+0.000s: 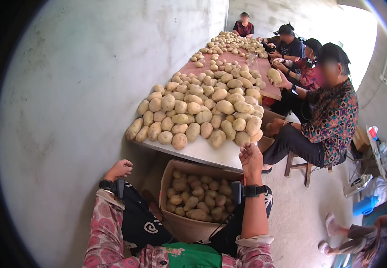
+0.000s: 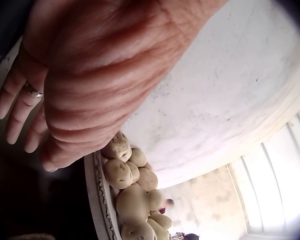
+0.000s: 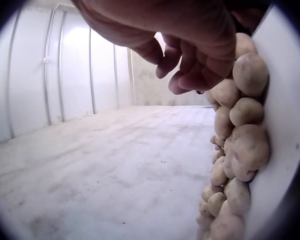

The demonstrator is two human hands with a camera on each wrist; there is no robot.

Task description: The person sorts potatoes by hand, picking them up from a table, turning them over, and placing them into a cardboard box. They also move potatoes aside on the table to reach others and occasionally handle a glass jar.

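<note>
Potatoes [image 1: 202,105] lie heaped on the table, reaching close to its near edge. My right hand [image 1: 251,160] is raised at the table's near right corner, beside the closest potatoes. Its fingers [image 3: 190,70] bend loosely with nothing between them in the right wrist view. Over on the left, my left hand [image 1: 118,169] hangs above my lap, short of the table edge. The left wrist view shows its fingers [image 2: 22,112] relaxed and holding nothing. Between my knees stands a cardboard box [image 1: 189,227] with many potatoes [image 1: 198,196] inside.
The table [image 1: 222,156] has a pale near end and a reddish surface farther back. A wall [image 1: 82,80] runs along the left. Several people sit at the far and right sides, the nearest person [image 1: 332,111] on a wooden stool [image 1: 298,167]. A blue container [image 1: 365,205] is at right.
</note>
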